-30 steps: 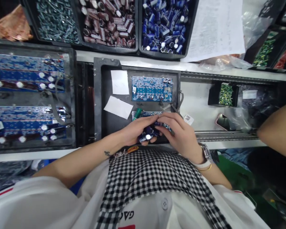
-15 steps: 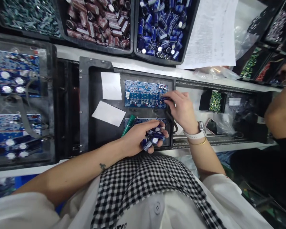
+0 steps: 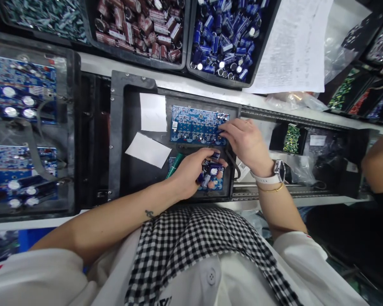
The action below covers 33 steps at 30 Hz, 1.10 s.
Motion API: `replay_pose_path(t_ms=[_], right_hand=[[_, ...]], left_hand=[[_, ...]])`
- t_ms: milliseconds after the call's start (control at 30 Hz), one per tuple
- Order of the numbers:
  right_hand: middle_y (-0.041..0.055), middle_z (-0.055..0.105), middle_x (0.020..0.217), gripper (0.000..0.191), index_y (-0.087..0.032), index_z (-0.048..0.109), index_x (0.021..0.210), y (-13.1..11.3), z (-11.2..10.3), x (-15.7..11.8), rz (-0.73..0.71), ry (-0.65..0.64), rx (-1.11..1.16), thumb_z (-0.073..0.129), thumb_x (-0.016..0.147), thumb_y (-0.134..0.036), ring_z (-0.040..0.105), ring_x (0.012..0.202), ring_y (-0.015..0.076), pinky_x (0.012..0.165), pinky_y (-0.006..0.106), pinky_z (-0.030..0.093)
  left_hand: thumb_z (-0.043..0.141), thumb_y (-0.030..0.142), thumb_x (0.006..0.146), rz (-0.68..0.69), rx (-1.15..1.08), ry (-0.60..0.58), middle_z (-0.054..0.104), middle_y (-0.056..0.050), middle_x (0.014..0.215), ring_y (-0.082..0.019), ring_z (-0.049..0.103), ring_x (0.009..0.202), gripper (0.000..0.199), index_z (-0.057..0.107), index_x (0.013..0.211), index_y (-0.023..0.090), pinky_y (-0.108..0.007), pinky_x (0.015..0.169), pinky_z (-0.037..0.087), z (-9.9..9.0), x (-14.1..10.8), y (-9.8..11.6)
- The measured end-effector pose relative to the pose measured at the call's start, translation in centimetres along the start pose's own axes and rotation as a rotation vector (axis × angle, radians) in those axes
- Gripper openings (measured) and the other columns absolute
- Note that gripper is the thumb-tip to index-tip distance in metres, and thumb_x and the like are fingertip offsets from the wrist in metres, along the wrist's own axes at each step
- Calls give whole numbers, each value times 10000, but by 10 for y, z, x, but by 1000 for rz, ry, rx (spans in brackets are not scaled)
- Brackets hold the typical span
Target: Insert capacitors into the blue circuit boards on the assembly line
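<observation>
Several blue capacitors (image 3: 207, 179) are cupped in my left hand (image 3: 191, 172), above a lower circuit board (image 3: 219, 183) that it partly covers. One capacitor (image 3: 215, 155) sticks up near the thumb and fingertip. My right hand (image 3: 247, 142) is pinched at the right end of the upper blue circuit board (image 3: 194, 124); a dark blue capacitor shows only in part at its fingertips. Both boards lie in a black tray (image 3: 132, 176). A green marker (image 3: 175, 165) lies beside my left hand, partly behind it.
Bins of brown capacitors (image 3: 140, 27) and blue capacitors (image 3: 226, 38) stand behind the tray. Two white paper slips (image 3: 153, 112) lie in it. At left is another tray (image 3: 70, 140) with populated boards. A printed sheet (image 3: 290, 46) lies at back right; another person's arm (image 3: 379, 163) is at right.
My left hand has moved up and slightly right with its capacitors, uncovering more of the lower board. My right hand stays at the upper board's right end. The other person's hand has left view.
</observation>
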State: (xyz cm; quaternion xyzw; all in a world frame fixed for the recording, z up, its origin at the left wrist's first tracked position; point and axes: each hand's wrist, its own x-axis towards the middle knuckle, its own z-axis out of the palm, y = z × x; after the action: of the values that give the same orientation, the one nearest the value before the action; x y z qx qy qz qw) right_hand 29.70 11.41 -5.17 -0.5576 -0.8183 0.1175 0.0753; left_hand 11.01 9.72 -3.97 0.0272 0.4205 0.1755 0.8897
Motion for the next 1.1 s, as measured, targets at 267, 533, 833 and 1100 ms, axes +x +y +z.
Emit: replay_pose_path(t_ms=[267,533,833,1100], right_hand=[[56,689,1116,234,-227,688,974,0,-5,-4,63,90,254,488,924,-117,642,1060,208,943,407,528],[20,711,1070,227,-254,663,995,3,0,0,53,77,268,507,915,-111,655,1030,200,941,389,525],[94,681,1183,296,-190,638,1123,4,-4,0,-271,-54,7,403,957,-121,592,1149,254,925,456,480],[65,669,1247,310,-230,615,1209,-4,-5,-6,-157,31,67,404,988,-178,586,1171,217,987,433,442]], left_hand=[[559,302,924,23,34,2,661,-52,847,-122,572,534,126,551,929,176,-168,330,348,-4,-2,-2],[664,239,862,80,-24,77,588,-14,812,-85,555,532,99,632,886,149,-155,331,326,-5,-1,-3],[631,171,865,32,-83,72,656,-38,873,-98,577,556,68,639,928,148,-159,359,340,-6,0,1],[613,212,884,64,-59,47,631,-33,836,-103,570,551,64,574,901,163,-150,343,336,-7,1,-1]])
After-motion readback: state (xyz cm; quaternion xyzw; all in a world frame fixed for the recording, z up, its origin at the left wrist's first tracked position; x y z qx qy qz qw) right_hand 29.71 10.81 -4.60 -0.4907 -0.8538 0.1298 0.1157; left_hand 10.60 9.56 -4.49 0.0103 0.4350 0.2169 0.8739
